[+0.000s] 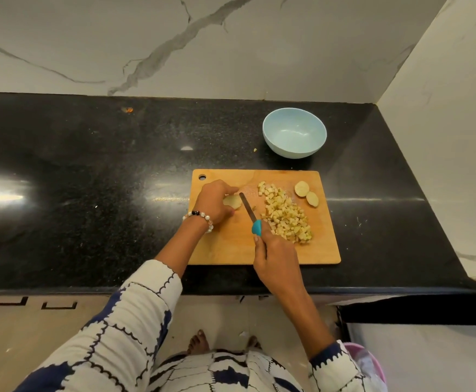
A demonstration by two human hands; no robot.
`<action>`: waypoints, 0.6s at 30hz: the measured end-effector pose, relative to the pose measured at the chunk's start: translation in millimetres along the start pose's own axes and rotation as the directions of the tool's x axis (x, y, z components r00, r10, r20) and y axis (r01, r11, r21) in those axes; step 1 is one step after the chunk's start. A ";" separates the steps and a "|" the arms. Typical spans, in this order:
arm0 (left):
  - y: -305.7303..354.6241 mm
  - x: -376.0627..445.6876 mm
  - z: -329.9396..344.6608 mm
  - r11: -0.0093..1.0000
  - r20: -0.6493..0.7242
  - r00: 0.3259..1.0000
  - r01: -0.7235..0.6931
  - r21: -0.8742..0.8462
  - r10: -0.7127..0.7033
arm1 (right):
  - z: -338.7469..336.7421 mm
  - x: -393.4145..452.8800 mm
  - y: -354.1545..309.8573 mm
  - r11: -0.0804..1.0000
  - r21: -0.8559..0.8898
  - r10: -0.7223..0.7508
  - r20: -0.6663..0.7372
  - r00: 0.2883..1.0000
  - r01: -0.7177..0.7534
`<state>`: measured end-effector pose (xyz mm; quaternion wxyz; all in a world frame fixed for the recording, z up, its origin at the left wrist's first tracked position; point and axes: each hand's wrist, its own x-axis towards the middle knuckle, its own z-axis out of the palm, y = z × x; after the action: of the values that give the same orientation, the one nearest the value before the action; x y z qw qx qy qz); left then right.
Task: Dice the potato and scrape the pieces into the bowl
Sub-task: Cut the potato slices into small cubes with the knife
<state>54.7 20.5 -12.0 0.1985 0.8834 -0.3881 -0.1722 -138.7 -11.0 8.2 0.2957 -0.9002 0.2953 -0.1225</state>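
On the cutting board (pixel 231 244), my left hand (pixel 212 203) curls its grip over the uncut potato piece (pixel 232 201), fingers bent round it. Just beside it lies the knife (pixel 248 208) blade, the handle clasped in my right hand (pixel 276 258). Right of the blade: diced pile (pixel 286 215), two end slices (pixel 306 193). Bowl (pixel 294 132) stands on the bench (pixel 90 165) beyond the board.

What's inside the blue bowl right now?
Nothing can be seen in the blue bowl: its inner floor shows bare, with only light reflections. The diced potato pile lies on the cutting board. The near inner wall is hidden by the rim.
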 end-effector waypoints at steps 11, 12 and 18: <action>1.7 1.0 7.7 0.991 -0.072 0.989 0.129 -0.036 -0.132 | 34.3 -1.8 -4.3 0.983 -0.180 0.025 -0.038 0.999 -0.032; 1.9 1.6 7.7 0.990 -0.072 0.988 0.132 -0.039 -0.135 | 35.2 -2.9 -4.7 0.982 -0.187 0.028 -0.031 0.999 -0.034; 1.7 4.1 6.1 0.989 -0.068 0.987 0.144 -0.024 -0.145 | 40.5 1.4 -6.2 0.959 -0.283 0.058 0.088 0.994 -0.031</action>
<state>53.4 15.0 -17.1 0.2075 0.9127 -0.3142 -0.1589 -118.7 10.8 -20.1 0.1814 -0.9310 0.3153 -0.0294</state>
